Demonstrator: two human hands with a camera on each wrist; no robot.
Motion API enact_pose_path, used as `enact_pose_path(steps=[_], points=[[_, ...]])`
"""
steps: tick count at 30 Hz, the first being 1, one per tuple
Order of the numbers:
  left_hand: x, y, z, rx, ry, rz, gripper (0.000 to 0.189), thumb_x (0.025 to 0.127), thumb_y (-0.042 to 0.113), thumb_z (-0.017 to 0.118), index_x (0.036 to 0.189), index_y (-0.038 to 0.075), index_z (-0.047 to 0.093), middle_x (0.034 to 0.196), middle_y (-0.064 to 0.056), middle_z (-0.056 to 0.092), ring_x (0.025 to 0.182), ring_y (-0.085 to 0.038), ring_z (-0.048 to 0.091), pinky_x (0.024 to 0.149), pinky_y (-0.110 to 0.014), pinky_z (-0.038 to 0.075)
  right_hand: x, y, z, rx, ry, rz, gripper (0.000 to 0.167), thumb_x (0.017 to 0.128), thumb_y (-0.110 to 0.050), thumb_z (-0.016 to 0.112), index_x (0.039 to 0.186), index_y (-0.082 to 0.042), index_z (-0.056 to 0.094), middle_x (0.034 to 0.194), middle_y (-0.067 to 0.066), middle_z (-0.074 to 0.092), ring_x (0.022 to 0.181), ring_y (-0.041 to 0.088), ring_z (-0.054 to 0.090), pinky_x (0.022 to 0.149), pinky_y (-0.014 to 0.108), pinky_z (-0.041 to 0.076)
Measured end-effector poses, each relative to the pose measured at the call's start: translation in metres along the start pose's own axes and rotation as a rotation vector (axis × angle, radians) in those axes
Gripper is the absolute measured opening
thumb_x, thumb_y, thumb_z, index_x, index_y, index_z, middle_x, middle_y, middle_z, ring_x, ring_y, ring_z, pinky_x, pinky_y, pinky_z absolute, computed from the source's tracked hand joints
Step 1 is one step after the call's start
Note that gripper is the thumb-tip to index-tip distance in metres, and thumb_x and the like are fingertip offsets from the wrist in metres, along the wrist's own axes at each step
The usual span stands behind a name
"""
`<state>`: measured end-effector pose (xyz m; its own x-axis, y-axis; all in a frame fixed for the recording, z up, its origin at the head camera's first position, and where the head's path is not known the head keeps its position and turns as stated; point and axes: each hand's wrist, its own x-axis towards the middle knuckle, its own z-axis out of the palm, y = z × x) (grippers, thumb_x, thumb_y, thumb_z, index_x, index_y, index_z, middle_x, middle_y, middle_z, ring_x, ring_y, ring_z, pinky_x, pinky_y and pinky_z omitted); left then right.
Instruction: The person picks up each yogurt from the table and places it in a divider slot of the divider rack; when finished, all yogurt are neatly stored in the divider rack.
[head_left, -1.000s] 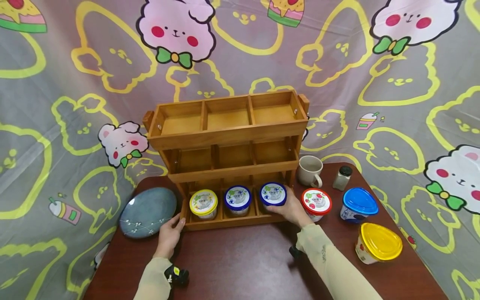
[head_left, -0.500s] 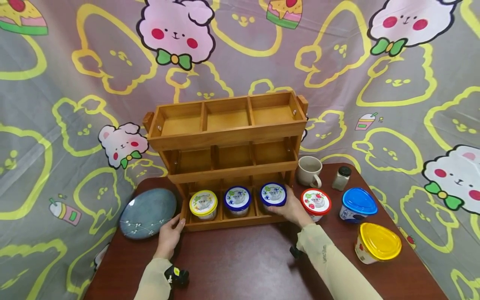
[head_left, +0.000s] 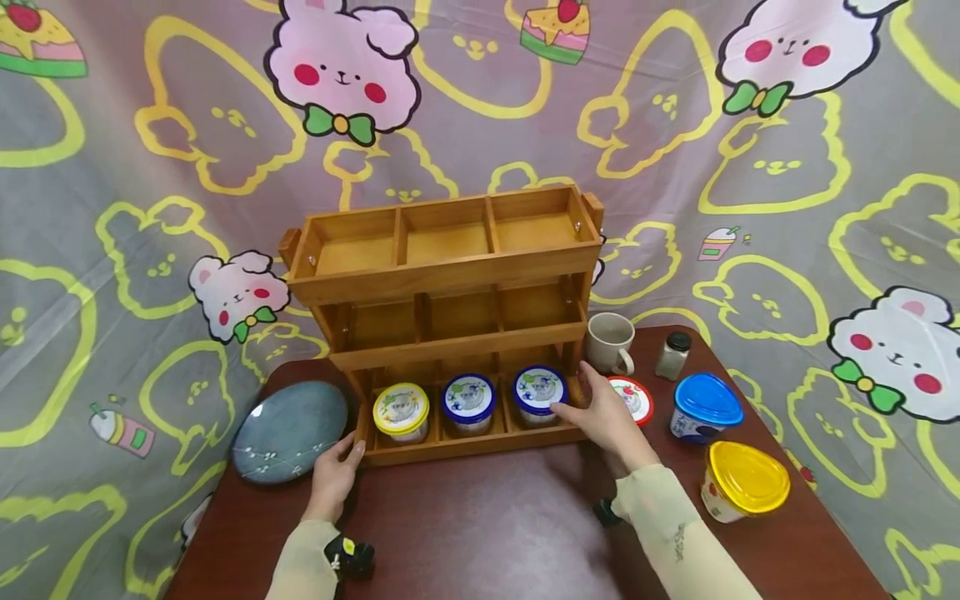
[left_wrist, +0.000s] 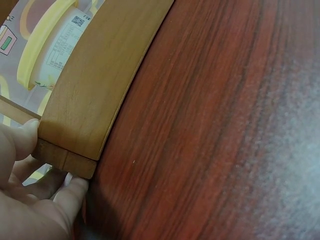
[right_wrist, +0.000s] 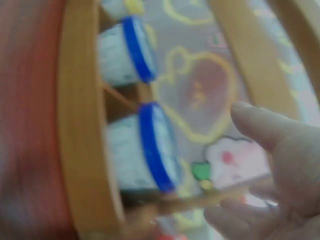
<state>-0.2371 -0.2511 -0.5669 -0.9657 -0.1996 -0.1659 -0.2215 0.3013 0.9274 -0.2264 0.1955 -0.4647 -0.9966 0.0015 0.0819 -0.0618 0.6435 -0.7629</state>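
Observation:
A three-tier wooden rack (head_left: 442, 279) stands on the table. In its bottom tier sit a yellow-lidded tub (head_left: 401, 408) on the left and two blue-lidded tubs, one in the middle (head_left: 468, 396) and one on the right (head_left: 540, 387). My left hand (head_left: 333, 482) holds the rack's lower left front corner; in the left wrist view, its thumb and fingers lie around the wood's end. Beside the right-hand tub, my right hand (head_left: 609, 421) has its fingers spread and grips nothing. The blurred right wrist view shows that hand (right_wrist: 287, 170) apart from the tub's lid.
A blue-grey plate (head_left: 288, 429) stands left of the rack. To the right are a mug (head_left: 609, 342), a black-capped jar (head_left: 672, 357) and a red-lidded tub (head_left: 636, 400) partly behind my right hand. Farther right are a blue-lidded container (head_left: 707, 404) and a yellow-lidded container (head_left: 746, 479).
My right hand has let go of the right-hand blue-lidded tub and shifted slightly right, fingers spreading. The left hand stays on the rack's corner. The whole head view has shifted a little.

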Motion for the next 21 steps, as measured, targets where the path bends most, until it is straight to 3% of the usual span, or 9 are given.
enact_pose_path(steps=[6, 12, 16, 21], points=[[-0.001, 0.001, 0.000, 0.008, -0.003, 0.015, 0.054, 0.103, 0.023, 0.055, 0.147, -0.005, 0.041, 0.151, -0.028, 0.037, 0.143, -0.041, 0.024, 0.114, -0.057, 0.024, -0.027, 0.000, -0.030, -0.043, 0.187, -0.002, 0.090, 0.086, -0.039, 0.078, 0.153, -0.002, 0.031, 0.146, 0.027, 0.040, 0.131, 0.045, 0.041, 0.107, 0.061, 0.034], [0.000, -0.001, -0.002, 0.013, 0.001, 0.012, 0.054, 0.104, 0.024, 0.054, 0.147, -0.005, 0.041, 0.151, -0.028, 0.037, 0.143, -0.041, 0.025, 0.114, -0.057, 0.025, -0.051, 0.025, -0.034, -0.033, 0.339, 0.059, 0.090, 0.085, -0.038, 0.079, 0.152, -0.002, 0.032, 0.145, 0.027, 0.039, 0.131, 0.044, 0.038, 0.106, 0.063, 0.035], [0.001, -0.001, 0.000, 0.011, 0.013, 0.015, 0.052, 0.104, 0.022, 0.054, 0.146, -0.005, 0.042, 0.150, -0.028, 0.038, 0.142, -0.041, 0.028, 0.113, -0.057, 0.026, -0.063, 0.044, -0.030, -0.046, 0.336, 0.121, 0.094, 0.086, -0.042, 0.077, 0.154, 0.000, 0.028, 0.147, 0.028, 0.036, 0.134, 0.046, 0.033, 0.107, 0.065, 0.032], [0.000, 0.000, 0.002, 0.009, 0.017, 0.014, 0.051, 0.104, 0.020, 0.054, 0.146, -0.006, 0.042, 0.149, -0.029, 0.039, 0.141, -0.042, 0.029, 0.113, -0.057, 0.026, -0.071, 0.063, -0.024, -0.023, 0.259, 0.226, 0.102, 0.087, -0.050, 0.073, 0.156, 0.001, 0.018, 0.152, 0.030, 0.029, 0.139, 0.047, 0.028, 0.109, 0.065, 0.027]])
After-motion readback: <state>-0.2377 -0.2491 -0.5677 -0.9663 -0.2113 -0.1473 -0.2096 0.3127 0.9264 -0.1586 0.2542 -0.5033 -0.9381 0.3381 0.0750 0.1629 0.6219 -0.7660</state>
